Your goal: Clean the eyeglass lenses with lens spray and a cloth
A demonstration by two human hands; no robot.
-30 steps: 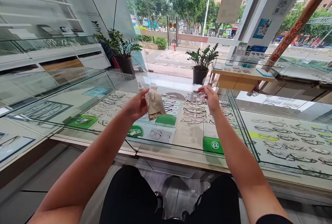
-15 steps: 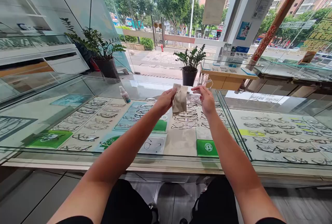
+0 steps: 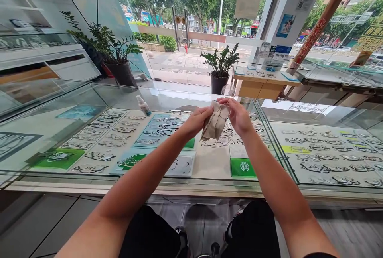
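Note:
My left hand (image 3: 197, 121) is closed on a beige cleaning cloth (image 3: 216, 125), which hangs down below the fingers with its zigzag edges showing. At the cloth's upper right, my right hand (image 3: 238, 115) pinches a pair of thin-rimmed eyeglasses (image 3: 228, 89). One lens shows faintly beyond the fingers; the cloth and fingers hide most of the frame. Both hands are close together above the glass counter top. To the left of the hands, a small spray bottle (image 3: 143, 105) stands on the glass.
The glass display counter (image 3: 209, 182) spans the width in front of me, with rows of eyeglasses (image 3: 317, 146) and green cards (image 3: 244, 167) under its top. Beyond it stand two potted plants (image 3: 219, 80) (image 3: 119, 72) and a wooden display table (image 3: 257, 87) before the window.
The right hand has come left with the eyeglasses to meet the cloth. The left hand has shifted right, and the cloth now hangs more spread out at a tilt.

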